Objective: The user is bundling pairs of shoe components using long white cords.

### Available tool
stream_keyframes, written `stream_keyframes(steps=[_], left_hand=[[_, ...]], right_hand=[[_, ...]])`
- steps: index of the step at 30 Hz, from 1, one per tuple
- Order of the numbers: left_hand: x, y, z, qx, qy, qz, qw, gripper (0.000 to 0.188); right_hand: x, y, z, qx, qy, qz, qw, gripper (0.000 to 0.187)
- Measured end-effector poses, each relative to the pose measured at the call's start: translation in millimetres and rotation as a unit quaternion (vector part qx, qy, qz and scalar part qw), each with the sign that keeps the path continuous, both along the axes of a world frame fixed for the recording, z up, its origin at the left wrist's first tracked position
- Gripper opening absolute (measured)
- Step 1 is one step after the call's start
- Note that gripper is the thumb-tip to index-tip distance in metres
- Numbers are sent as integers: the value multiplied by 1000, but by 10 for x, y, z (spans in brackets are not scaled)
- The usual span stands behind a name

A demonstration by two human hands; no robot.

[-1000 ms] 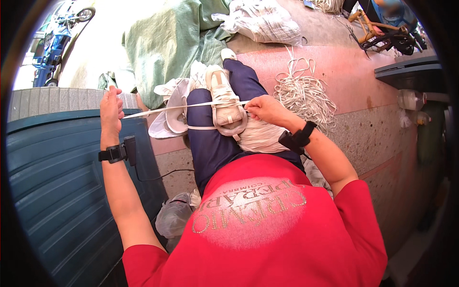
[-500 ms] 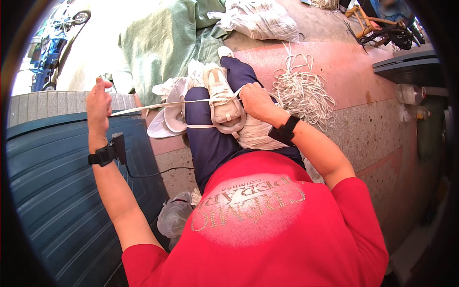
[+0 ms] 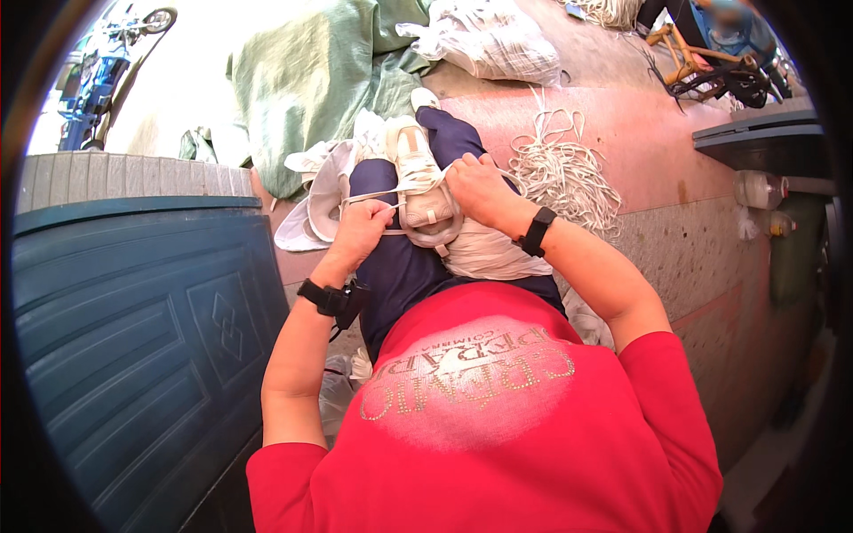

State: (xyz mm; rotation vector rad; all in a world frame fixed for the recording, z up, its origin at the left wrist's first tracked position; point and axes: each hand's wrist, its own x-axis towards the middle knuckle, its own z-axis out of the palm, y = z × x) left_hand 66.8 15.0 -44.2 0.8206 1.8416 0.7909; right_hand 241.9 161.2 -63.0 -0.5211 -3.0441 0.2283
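A white sneaker (image 3: 419,182) lies sole-side away on my lap, over dark blue trousers. My left hand (image 3: 362,228) sits just left of the shoe, fingers pinched on a white shoelace (image 3: 373,195) that runs to the shoe. My right hand (image 3: 478,188) grips the shoe's right side near the eyelets and the lace there. Both wrists wear black bands. More white shoe parts (image 3: 315,200) lie on my lap to the left of the sneaker.
A heap of loose white laces (image 3: 564,169) lies on the reddish ledge to the right. A green cloth (image 3: 311,75) and a white sack (image 3: 498,40) lie beyond. A dark blue metal door (image 3: 133,338) fills the left. Plastic bottles (image 3: 760,191) stand far right.
My left hand, which had pulled the lace out far to the left, has come back in to the shoe. The lace is now short and slack. My right hand stayed on the shoe.
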Motion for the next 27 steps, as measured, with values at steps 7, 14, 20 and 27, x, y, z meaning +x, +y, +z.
stream_keyframes(steps=[7, 14, 20, 27], left_hand=[[26, -73, -211, 66, 173, -2, 983, 19], [74, -22, -156, 11, 300, -26, 953, 24], [91, 32, -27, 57, 452, -156, 877, 13], [62, 140, 65, 74, 492, -236, 835, 10]], right_hand=[[-42, -4, -13, -50, 13, -41, 998, 12], [-9, -70, 3, -47, 71, -125, 989, 14], [13, -65, -54, -24, 91, -106, 990, 14], [23, -69, -54, -24, 90, -101, 991, 15]])
